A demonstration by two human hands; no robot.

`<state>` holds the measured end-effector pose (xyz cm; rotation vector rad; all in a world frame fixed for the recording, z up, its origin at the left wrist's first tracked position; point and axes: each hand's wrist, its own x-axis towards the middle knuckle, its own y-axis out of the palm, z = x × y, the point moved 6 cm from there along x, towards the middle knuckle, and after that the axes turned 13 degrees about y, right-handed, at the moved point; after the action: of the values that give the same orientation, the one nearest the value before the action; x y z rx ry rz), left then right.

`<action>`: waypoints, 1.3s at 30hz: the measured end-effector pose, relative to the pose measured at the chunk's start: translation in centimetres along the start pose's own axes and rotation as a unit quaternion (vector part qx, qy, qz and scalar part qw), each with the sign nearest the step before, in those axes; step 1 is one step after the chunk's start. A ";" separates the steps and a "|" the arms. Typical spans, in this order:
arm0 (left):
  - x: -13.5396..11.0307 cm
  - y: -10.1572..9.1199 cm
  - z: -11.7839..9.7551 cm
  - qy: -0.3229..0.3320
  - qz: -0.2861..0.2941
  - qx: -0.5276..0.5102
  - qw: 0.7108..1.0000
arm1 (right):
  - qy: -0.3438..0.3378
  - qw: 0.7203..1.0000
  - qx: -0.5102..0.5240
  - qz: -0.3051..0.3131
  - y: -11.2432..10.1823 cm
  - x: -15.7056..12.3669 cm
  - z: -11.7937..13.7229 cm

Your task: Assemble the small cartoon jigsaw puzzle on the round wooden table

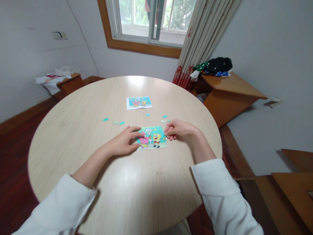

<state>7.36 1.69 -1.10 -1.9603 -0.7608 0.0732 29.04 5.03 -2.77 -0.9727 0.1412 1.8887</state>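
A mostly assembled jigsaw puzzle (150, 138) with cartoon figures on a turquoise ground lies flat on the round table (137, 192). My left hand (126, 141) rests over its left edge, fingers spread and fingertips pressing on the picture. At the puzzle's right edge, my right hand (176, 129) is closed in a pinch on a small puzzle piece, which the fingers mostly hide. Several loose puzzle pieces (121, 123) are scattered beyond the puzzle, some close to my right hand. Farther back lies a reference picture card (140, 102) with the same cartoon scene.
A window (151, 21) and a curtain (205, 36) are behind the table. On the right, a wooden stand (227, 98) carries dark and patterned cloths (217, 67). White cloth items (57, 76) lie on low wooden furniture at the left.
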 end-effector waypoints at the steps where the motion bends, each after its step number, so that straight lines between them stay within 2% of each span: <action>1: 0.0 0.0 0.0 0.001 0.000 0.000 1.000 | 0.000 1.000 -0.001 0.001 0.0 0.0 0.0; 19: 0.2 -0.2 -0.4 0.010 0.009 0.026 1.000 | 0.015 0.999 -0.020 -0.038 0.2 -0.1 0.2; 39: 0.4 -0.2 -0.5 0.009 0.007 0.026 1.000 | 0.028 0.996 -0.060 -0.053 0.1 0.2 0.1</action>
<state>7.77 1.58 -0.60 -1.9141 -0.7262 0.0824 28.84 5.15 -2.88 -1.0923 0.0088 1.7891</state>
